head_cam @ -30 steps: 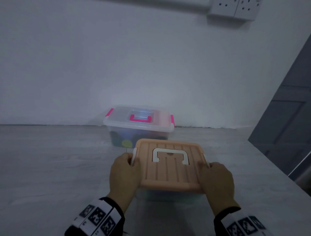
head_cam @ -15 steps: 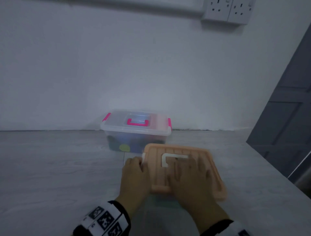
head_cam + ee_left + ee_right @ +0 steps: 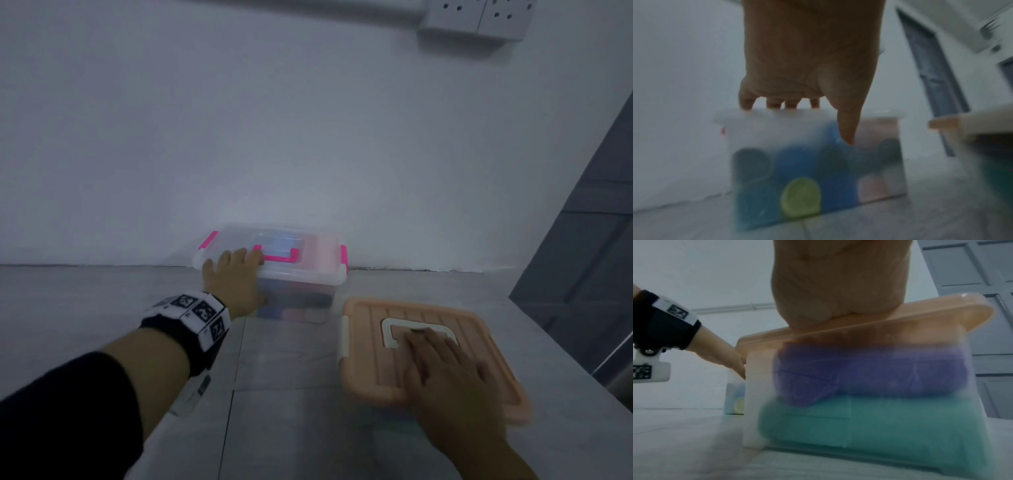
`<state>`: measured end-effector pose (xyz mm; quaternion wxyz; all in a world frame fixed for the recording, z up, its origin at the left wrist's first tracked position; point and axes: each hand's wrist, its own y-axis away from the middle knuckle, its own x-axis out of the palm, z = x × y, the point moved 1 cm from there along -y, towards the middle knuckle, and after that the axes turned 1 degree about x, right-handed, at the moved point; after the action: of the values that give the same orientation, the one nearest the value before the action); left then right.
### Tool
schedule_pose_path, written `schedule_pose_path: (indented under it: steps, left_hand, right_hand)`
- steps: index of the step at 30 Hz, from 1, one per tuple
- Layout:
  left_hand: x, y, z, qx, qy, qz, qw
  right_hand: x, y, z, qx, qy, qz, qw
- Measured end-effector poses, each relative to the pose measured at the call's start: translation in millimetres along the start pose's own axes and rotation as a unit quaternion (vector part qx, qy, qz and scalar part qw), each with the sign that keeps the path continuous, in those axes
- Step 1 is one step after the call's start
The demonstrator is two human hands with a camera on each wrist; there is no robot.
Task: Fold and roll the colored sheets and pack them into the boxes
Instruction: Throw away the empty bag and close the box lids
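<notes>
Head: left hand (image 3: 233, 281) is on the pink-latched clear box (image 3: 308, 284) by the wall, fingers stretched over its top, thumb on the front; right hand (image 3: 448, 377) lies flat, fingers straight, on the orange lid (image 3: 370, 342), nearer on the table (image 3: 102, 325). Left wrist: four fingers laid over the rim, thumb straight down the wall, with blurred rolled sheets (image 3: 800, 196) in blue, green and pink inside. Right wrist: palm presses the orange lid onto its translucent box (image 3: 753, 402), purple roll (image 3: 879, 369) atop teal roll (image 3: 859, 421) inside.

The right hand (image 3: 838, 280) is pressed flat on the peach lid (image 3: 920, 318) of a translucent box (image 3: 754, 402), wherein a purple roll (image 3: 879, 369) is stacked upon a teal roll (image 3: 859, 426).
</notes>
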<state>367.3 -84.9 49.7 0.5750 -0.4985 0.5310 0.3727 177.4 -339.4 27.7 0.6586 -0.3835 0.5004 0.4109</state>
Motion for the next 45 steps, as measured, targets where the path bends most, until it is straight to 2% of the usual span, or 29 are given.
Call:
schedule_pose_path:
  steps: [2, 4, 9, 11, 16, 22, 31, 36, 45]
  left_hand:
    - [12.0, 1.5, 3.3, 0.0, -0.082, -0.029, 0.996]
    - [24.7, 6.0, 2.9, -0.001, -0.116, -0.068, 0.991]
    - [25.7, 25.9, 13.3, -0.001, -0.082, -0.171, 0.982]
    - [22.7, 39.2, 22.4, -0.01, -0.083, -0.189, 0.979]
    - [20.8, 65.9, 53.8, -0.055, -0.083, -0.186, 0.978]
    - [22.3, 68.4, 56.0, -0.083, -0.062, -0.159, 0.982]
    - [26.5, 49.6, 70.0, -0.091, -0.052, -0.168, 0.98]
    - [30.0, 44.9, 74.4, -0.067, -0.051, -0.189, 0.978]
    - [30.5, 44.7, 76.0, -0.08, -0.034, -0.161, 0.983]
  right_hand:
    - [1.4, -9.7, -2.5, 0.005, 0.001, -0.006, 1.0]
    - [3.4, -20.1, -4.2, 0.006, 0.004, -0.014, 1.0]
    - [8.1, -47.0, -4.8, -0.003, 0.031, -0.029, 0.999]
    - [10.8, -59.5, -2.9, -0.008, 0.032, -0.028, 0.999]
    - [20.8, -86.2, 14.8, -0.033, 0.027, -0.012, 0.999]
    - [30.3, -109.8, 39.1, -0.073, 0.051, -0.013, 0.996]
    - [33.7, -134.2, 56.7, -0.103, 0.027, -0.021, 0.994]
    - [31.8, -139.1, 57.0, -0.115, 0.027, -0.021, 0.993]
    - [30.9, -148.4, 61.4, -0.117, 0.006, -0.019, 0.993]
